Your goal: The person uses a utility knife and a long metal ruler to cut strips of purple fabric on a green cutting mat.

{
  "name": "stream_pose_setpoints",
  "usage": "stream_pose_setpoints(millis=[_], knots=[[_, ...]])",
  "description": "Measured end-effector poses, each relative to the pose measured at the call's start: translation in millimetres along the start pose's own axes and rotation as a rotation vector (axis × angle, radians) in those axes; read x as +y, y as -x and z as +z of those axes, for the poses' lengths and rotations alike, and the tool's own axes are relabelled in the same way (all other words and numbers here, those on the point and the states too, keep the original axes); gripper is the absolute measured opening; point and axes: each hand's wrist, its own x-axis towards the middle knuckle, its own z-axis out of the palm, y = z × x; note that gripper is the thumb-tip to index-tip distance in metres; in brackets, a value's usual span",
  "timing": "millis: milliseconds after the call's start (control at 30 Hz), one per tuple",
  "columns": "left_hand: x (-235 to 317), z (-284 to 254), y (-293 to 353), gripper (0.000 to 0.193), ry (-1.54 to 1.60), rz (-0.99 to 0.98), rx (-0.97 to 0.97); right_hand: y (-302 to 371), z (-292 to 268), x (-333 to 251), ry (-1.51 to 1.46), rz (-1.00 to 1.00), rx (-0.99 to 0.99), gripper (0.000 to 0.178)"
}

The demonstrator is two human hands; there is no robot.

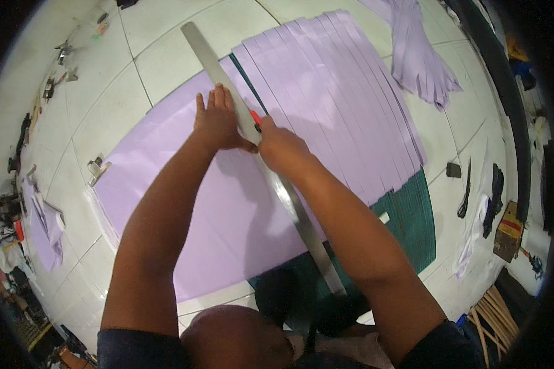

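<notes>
My left hand [220, 123] lies with its fingers stretched out and thumb spread, pressing on a long metal ruler [208, 58]. The ruler slants across a large lilac sheet [148, 147], from far left to near right. In my right hand [283, 147] is a red and black cutter knife [256, 118], held against the ruler's right edge; its blade is hidden. Just beyond the knife a narrow dark green gap runs through the sheet to its far edge. Right of it lie long parallel lilac strips [332, 92]. A green cutting mat [415, 215] shows underneath.
A metal clip [96, 171] grips the sheet's left corner. On the tiled floor [166, 61] lie a bunch of lilac strips [418, 67], a small dark block [453, 170] and lilac scraps [45, 234]. A box [509, 232] and wooden sticks [492, 313] stand at the right.
</notes>
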Motion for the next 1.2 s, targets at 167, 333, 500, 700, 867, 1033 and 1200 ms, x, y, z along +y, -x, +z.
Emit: stream_pose_setpoints(millis=[167, 333, 500, 700, 867, 1033, 1200], knots=[[5.5, 0.0, -0.6, 0.156, 0.031, -0.014, 0.005, 91.9, 20.0, 44.8, -0.044, 0.129, -0.099, 0.032], [1.8, 2.5, 0.8, 0.155, 0.005, -0.022, 0.014, 197.8, 34.6, 77.8, -0.054, 0.313, -0.218, 0.027], [1.4, 6.7, 2.5, 0.153, 0.027, -0.001, 0.092, 285.3, 77.8, 143.1, 0.083, 0.432, -0.343, 0.029], [-0.5, 4.2, 0.8, 0.152, 0.06, 0.001, 0.054, 293.2, 52.1, 133.4, 0.081, 0.458, -0.436, 0.029], [-4.3, 10.4, -3.9, 0.159, 0.028, 0.006, 0.019, 265.2, 0.0, 107.6, 0.175, 0.28, -0.367, 0.025], [-10.1, 10.4, 5.7, 0.159, 0.083, 0.02, 0.073, 145.2, -12.5, 69.3, 0.1, 0.015, -0.043, 0.028], [-1.8, 8.9, 4.1, 0.152, 0.151, 0.006, 0.045, -9.8, -8.7, 6.8, 0.001, -0.095, 0.176, 0.033]])
